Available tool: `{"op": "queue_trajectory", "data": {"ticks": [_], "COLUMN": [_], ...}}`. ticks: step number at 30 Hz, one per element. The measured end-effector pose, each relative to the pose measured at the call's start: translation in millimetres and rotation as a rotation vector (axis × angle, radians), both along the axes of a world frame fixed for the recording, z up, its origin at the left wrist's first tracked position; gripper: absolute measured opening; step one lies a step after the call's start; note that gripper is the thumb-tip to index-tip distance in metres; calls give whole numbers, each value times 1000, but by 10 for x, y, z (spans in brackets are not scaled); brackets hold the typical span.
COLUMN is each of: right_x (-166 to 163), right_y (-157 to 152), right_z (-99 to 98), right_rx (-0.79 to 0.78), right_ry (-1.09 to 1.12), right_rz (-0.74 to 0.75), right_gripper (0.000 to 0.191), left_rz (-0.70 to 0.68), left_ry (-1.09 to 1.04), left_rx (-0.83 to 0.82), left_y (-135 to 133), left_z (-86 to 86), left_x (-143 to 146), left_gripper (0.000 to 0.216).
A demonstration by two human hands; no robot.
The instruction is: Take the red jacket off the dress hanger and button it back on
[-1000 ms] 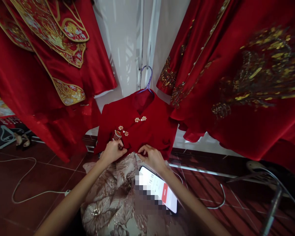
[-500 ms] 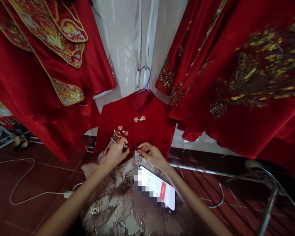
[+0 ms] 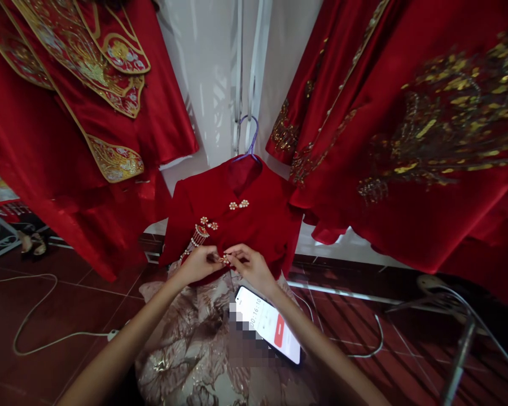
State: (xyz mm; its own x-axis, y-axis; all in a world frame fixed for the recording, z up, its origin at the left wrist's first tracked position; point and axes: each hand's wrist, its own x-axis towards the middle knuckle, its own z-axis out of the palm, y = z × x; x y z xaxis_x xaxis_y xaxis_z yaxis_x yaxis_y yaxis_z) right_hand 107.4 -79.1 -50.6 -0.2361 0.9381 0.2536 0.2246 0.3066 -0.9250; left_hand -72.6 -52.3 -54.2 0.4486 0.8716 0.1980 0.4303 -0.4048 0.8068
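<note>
A red top (image 3: pixel 262 220) hangs on a purple hanger (image 3: pixel 250 148) in front of me. Its front carries pearly flower fasteners (image 3: pixel 239 204) and a fan-shaped tassel ornament (image 3: pixel 201 232). At the lower front, my left hand (image 3: pixel 200 265) and my right hand (image 3: pixel 252 268) meet at a small gold-and-pearl flower fastener (image 3: pixel 224 259). Fingertips of both hands are pinched on it, partly hiding it. Below the top spreads a pale, shiny patterned skirt (image 3: pixel 178 349). A lit phone (image 3: pixel 268 324) showing a timer lies over the skirt, beneath my right forearm.
Red embroidered gowns hang at left (image 3: pixel 161 107) and right (image 3: pixel 406 225). A white cable (image 3: pixel 55 304) crosses the tiled floor (image 3: pixel 84 307). Shoes (image 3: pixel 34 242) stand far left, and a metal-legged stand (image 3: pixel 461 361) is at lower right.
My right hand has moved left and my left hand slightly right, so they now meet at the fastener. Half a second ago a gap lay between them.
</note>
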Motion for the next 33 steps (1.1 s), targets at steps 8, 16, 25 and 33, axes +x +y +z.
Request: {"op": "queue_trajectory", "data": {"ticks": [8, 16, 25, 33], "right_x": [-14, -13, -25, -32], "right_y": [26, -8, -37, -22], "right_z": [-125, -156, -189, -196], "right_rx": [210, 251, 276, 267], "right_ry": [-161, -208, -271, -303], "right_rz": [-89, -127, -117, -76], "right_gripper": [17, 17, 18, 17], "left_rz": [20, 72, 77, 46], "left_ry": [-12, -33, 70, 97], "left_rx": [-39, -10, 32, 42], "left_y": [17, 10, -31, 35], "left_z": [-13, -58, -3, -63], "left_x": [-2, 26, 12, -64], "left_gripper": [23, 16, 16, 14]}}
